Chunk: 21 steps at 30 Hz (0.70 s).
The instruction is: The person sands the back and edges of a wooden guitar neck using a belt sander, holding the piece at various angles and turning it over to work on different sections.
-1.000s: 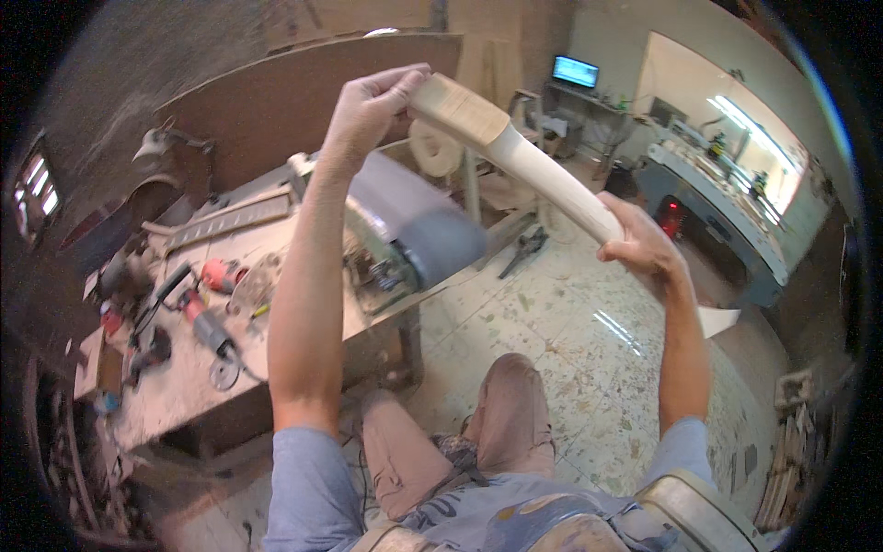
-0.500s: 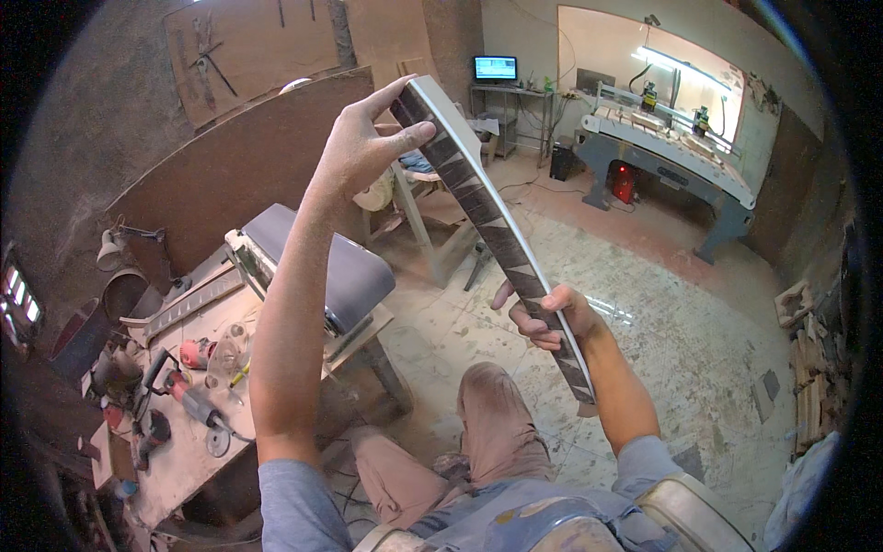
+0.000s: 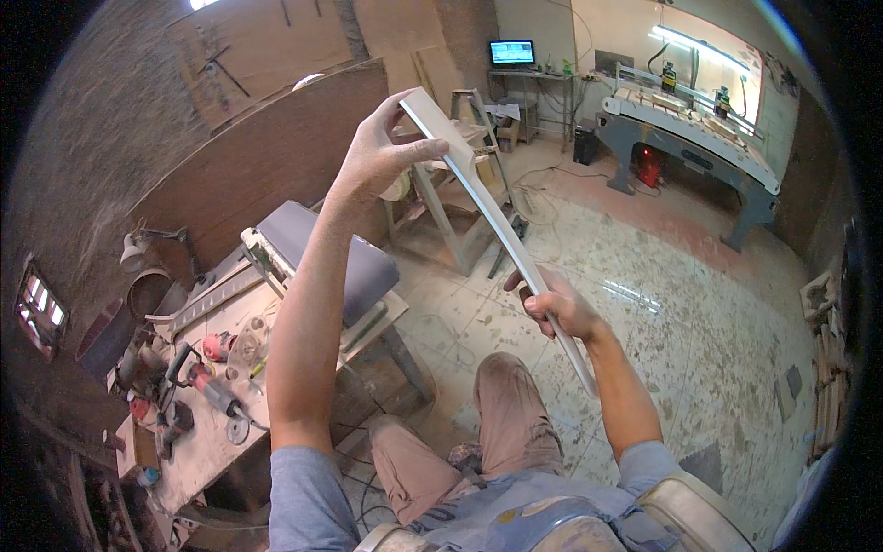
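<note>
Over the floor (image 3: 704, 354) slants a long, pale, broad-ended workpiece (image 3: 494, 219).

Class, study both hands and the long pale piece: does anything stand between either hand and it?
Nothing visible does. The left hand holds the broad upper end of the long pale piece; the right hand grips nearer its lower end. The grey belt machine stands off to the left, not between.
</note>
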{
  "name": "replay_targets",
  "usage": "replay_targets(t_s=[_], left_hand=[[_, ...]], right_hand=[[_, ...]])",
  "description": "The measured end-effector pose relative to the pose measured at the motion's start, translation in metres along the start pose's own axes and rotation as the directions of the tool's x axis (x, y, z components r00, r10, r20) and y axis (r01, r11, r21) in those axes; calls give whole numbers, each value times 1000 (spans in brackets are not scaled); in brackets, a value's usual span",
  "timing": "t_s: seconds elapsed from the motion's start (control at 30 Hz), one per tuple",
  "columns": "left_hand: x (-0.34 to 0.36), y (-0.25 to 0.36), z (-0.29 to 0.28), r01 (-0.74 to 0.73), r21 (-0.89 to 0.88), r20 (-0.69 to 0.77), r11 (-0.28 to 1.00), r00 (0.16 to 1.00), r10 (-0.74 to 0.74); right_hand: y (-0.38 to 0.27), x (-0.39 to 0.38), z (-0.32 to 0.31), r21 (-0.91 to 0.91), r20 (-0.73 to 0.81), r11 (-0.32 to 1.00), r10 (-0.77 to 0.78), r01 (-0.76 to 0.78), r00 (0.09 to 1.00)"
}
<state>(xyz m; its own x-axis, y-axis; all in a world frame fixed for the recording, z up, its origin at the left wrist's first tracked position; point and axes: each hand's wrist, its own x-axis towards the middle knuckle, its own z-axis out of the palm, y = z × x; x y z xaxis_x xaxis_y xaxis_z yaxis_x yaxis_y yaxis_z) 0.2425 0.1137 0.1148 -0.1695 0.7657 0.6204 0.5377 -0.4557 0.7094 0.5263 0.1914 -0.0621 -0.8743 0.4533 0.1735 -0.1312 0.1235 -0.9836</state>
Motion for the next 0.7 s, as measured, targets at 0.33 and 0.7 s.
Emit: replay_targets(t_s=[0.33, 0.7], left_hand=[[11, -11, 1, -1, -209, 108, 978, 994, 24], [-21, -13, -66, 70, -97, 138, 993, 989, -56]], right_hand=[[9, -4, -7, -128, -71, 991, -34, 24, 997], [-21, 12, -2, -375, -58, 927, 11, -32, 998]])
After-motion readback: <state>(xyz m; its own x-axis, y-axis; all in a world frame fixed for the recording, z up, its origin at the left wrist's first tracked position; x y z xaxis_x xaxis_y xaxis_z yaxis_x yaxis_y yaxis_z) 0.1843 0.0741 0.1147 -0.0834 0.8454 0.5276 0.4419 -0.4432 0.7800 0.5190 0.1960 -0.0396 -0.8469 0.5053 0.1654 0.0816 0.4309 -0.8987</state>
